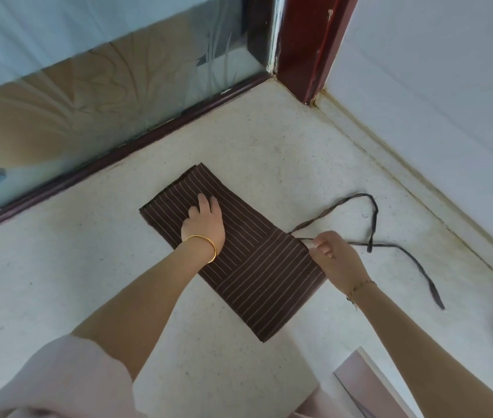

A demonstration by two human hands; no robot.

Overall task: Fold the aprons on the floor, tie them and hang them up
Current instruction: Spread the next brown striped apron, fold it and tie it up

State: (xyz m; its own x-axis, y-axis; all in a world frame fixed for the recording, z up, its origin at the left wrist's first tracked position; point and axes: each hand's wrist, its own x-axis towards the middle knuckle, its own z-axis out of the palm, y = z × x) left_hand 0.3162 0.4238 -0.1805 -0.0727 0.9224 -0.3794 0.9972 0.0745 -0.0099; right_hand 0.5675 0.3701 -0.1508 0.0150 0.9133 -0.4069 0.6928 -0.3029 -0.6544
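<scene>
So the speckled off-white floor (239,131) fills most of the frame, with a frosted glass door panel with a leafy pattern (88,86) across the upper left and a plain white wall (435,86) in the upper right. Smack in the middle lies the brown apron with thin pale stripes (257,276), folded into a long rectangle running diagonally from centre to lower right. The left grip (204,223) is released, fingers flat and pressing on the upper half of the fabric. The right grip (337,256) is pinching one of the thin dark apron strings (372,218) right at the apron's right edge; the strings trail off to the right and cross each other. There's a gold bangle (206,241) on the left wrist.
</scene>
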